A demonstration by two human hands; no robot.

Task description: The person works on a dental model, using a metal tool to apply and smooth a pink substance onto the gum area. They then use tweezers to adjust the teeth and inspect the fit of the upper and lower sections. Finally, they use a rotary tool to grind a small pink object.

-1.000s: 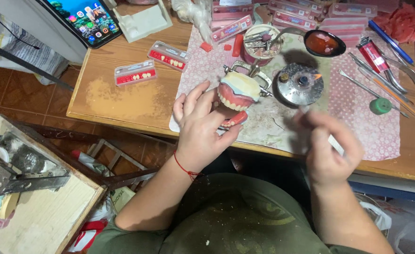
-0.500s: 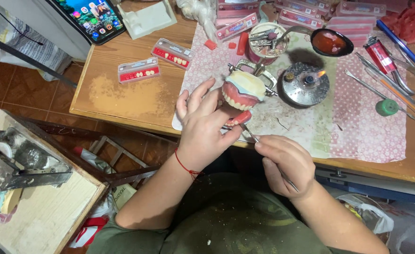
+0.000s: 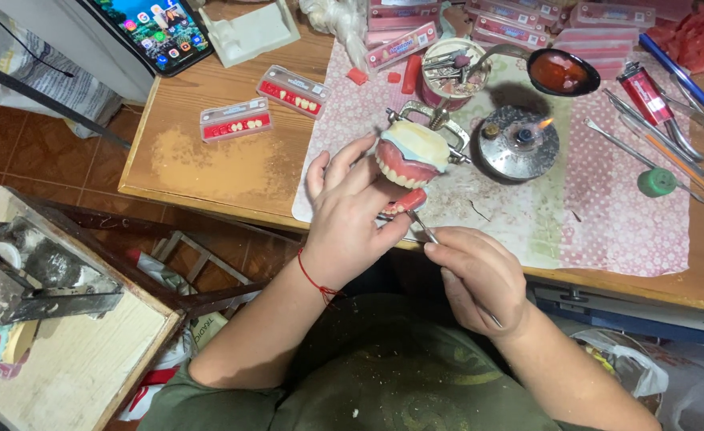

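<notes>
Landmark: the lit spirit burner [image 3: 520, 142] on the patterned mat [image 3: 607, 231].

Your left hand [image 3: 352, 215] is wrapped around the denture model [image 3: 413, 153] on its metal articulator, just left of the burner; fingers spread behind it, thumb pressed under the red wax base. Your right hand [image 3: 480, 275], below and slightly left of the burner, is closed on a thin metal wax tool [image 3: 422, 227] in a pen grip, its tip meeting the lower wax edge by your left thumb.

Judgement on the step, trimming or smoothing the wax margin:
- Keep the model braced against your palm so the teeth do not shift under tip pressure.
- Use short, light strokes along the margin, not into it.
- Rest your right ring or little finger on your left hand for control.
- The flame sits close to the model's right side; watch your knuckles and the wax.

Left of the burner, well apart: two tooth cards [image 3: 236, 120].
</notes>
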